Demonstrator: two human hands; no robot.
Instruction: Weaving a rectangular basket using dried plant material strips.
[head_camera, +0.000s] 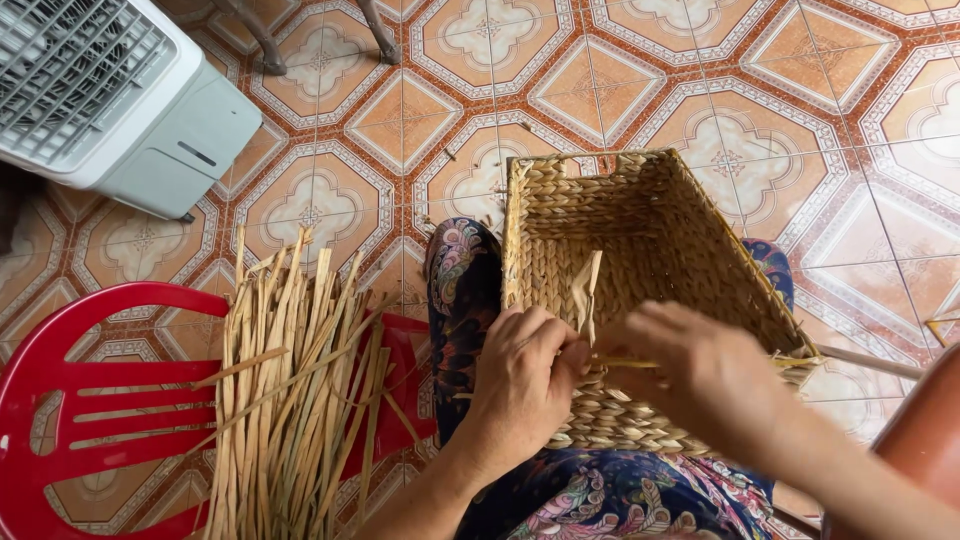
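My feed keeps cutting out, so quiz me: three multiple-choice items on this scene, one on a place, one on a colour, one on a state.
1. Where do the loose straw strips lie?
A. on the chair
B. inside the basket
C. on the fan unit

2. What colour is the chair?
A. blue
B. red
C. green

3. How is the basket placed?
A. upside down on the floor
B. hanging from a hook
C. on the lap, opening toward the camera

Answers:
1 A, the bundle rests across the chair's seat.
2 B, its plastic is plainly red.
3 C, it sits on the patterned trousers with its inside showing, while the left hand and right hand work a strip at its near rim.
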